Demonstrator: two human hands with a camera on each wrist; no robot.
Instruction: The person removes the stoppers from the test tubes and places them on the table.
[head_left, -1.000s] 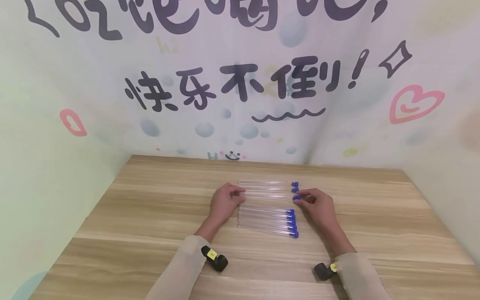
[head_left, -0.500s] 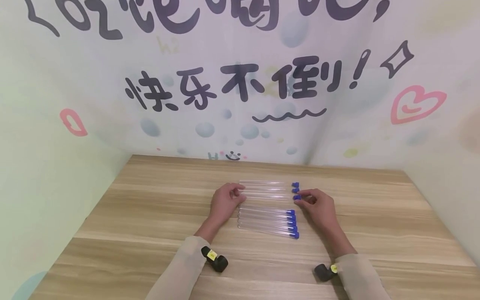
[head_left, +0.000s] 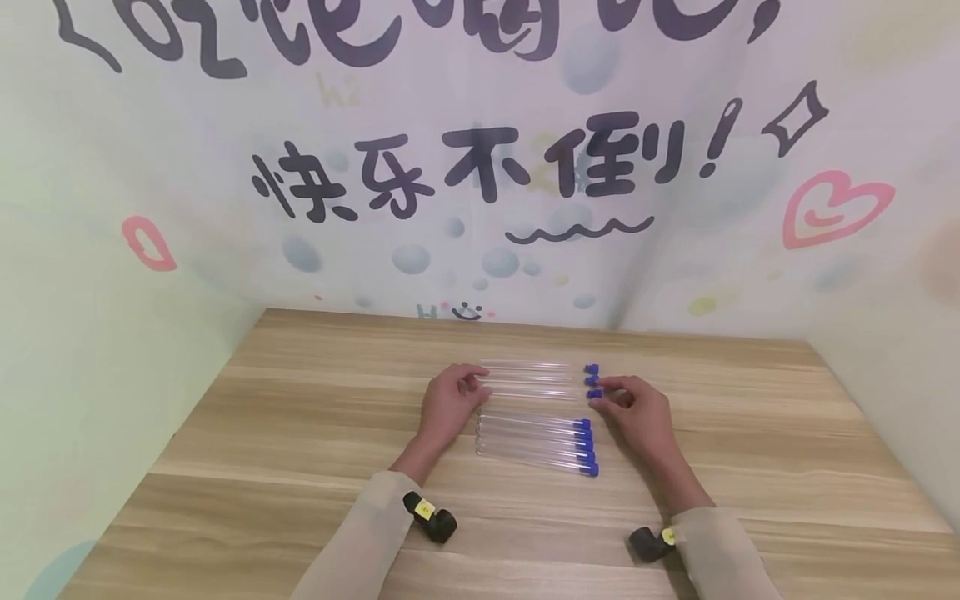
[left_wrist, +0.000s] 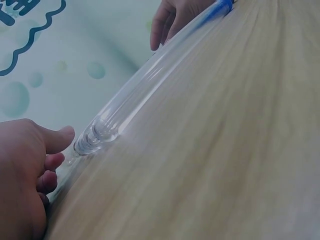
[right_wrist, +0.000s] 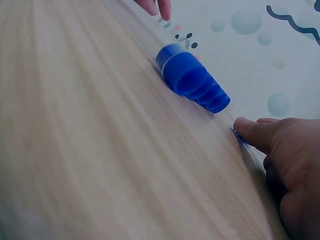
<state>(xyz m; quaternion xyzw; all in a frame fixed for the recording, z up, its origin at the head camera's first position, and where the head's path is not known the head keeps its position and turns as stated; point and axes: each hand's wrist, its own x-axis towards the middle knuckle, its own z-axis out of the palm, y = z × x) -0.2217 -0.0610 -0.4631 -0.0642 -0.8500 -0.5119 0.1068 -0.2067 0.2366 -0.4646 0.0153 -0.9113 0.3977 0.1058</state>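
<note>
Clear glass test tubes lie in two groups on the table. The far group of uncapped test tubes [head_left: 532, 379] points toward loose blue caps [head_left: 592, 368] at its right, with a small gap between. My left hand [head_left: 450, 404] has thumb and fingertips at the left end of the nearest uncapped tube, and seems to pinch it. My right hand [head_left: 641, 417] pinches the nearest loose cap [head_left: 595, 394] between thumb and index finger. In the right wrist view that cap [right_wrist: 239, 135] is mostly hidden by the thumb. Closer to me lie several capped test tubes [head_left: 532, 440], side by side.
The wooden table [head_left: 300, 433] extends around both groups. A white printed backdrop [head_left: 420, 192] with dark lettering hangs behind it. A black wrist camera [head_left: 431, 518] is on the left sleeve, and another wrist camera [head_left: 648, 543] is on the right.
</note>
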